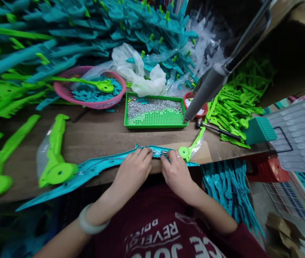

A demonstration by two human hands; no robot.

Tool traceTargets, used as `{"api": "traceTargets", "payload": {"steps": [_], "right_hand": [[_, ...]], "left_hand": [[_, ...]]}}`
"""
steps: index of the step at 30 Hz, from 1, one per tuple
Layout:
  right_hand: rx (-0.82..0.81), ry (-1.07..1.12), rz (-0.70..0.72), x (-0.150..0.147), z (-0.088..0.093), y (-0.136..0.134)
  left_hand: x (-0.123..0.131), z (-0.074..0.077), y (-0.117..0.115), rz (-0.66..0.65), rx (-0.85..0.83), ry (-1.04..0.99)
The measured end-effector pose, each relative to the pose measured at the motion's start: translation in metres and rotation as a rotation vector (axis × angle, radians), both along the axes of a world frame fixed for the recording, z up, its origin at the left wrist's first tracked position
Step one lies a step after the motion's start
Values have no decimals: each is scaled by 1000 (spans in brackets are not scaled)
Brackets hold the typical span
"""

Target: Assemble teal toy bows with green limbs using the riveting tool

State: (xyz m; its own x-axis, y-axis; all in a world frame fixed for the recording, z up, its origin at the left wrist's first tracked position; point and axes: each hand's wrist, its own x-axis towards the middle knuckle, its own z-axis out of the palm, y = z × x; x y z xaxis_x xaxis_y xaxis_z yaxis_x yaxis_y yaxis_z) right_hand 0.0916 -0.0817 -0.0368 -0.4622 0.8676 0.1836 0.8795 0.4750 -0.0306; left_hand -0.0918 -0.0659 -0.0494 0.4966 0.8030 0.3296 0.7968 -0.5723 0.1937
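Observation:
A long blue plastic shell (98,165) lies hollow side up along the front edge of the bench, with thin wires running inside it. At each end a green plastic arm with a round disc is joined to it: a large one (58,172) on the left and another (186,153) on the right. My left hand (135,166) has its fingers curled over the shell's middle. Just right of it, my right hand (176,170) grips the shell with bent fingers, its fingertips by a small shiny metal piece (163,153). What lies under my fingertips is hidden.
A green tray (155,125) of small screws stands beyond my hands, beside a pink basket (89,104) of blue parts. A grey electric screwdriver (206,91) hangs at right above a hammer (219,130). Piles of green parts (238,104) and blue shells (88,36) surround the bench.

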Motion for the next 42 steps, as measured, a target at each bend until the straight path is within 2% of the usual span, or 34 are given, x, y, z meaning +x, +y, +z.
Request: {"api": "traceTargets", "payload": {"steps": [4, 8, 11, 14, 18, 24, 30, 35, 42], "right_hand": [[-72, 32, 188, 23, 7, 10], [-39, 92, 366, 47, 11, 33], [-62, 54, 445, 55, 14, 52], [-110, -33, 457, 54, 17, 63], [-100, -73, 446, 50, 15, 65], [-71, -95, 343, 49, 12, 66], [-221, 74, 422, 57, 21, 75], [-291, 85, 509, 55, 22, 72], [-56, 13, 553, 52, 12, 60]], "left_hand": [[0, 1, 1, -6, 3, 38], [-1, -4, 0, -23, 21, 14], [-2, -7, -1, -20, 27, -24], [-5, -8, -1, -17, 44, -84], [-8, -7, 1, -18, 26, -94], [-15, -3, 8, -90, 16, -30], [-21, 3, 20, -157, -42, 13], [-20, 5, 24, -179, -52, 24], [-25, 3, 26, -183, -116, -23]]}}
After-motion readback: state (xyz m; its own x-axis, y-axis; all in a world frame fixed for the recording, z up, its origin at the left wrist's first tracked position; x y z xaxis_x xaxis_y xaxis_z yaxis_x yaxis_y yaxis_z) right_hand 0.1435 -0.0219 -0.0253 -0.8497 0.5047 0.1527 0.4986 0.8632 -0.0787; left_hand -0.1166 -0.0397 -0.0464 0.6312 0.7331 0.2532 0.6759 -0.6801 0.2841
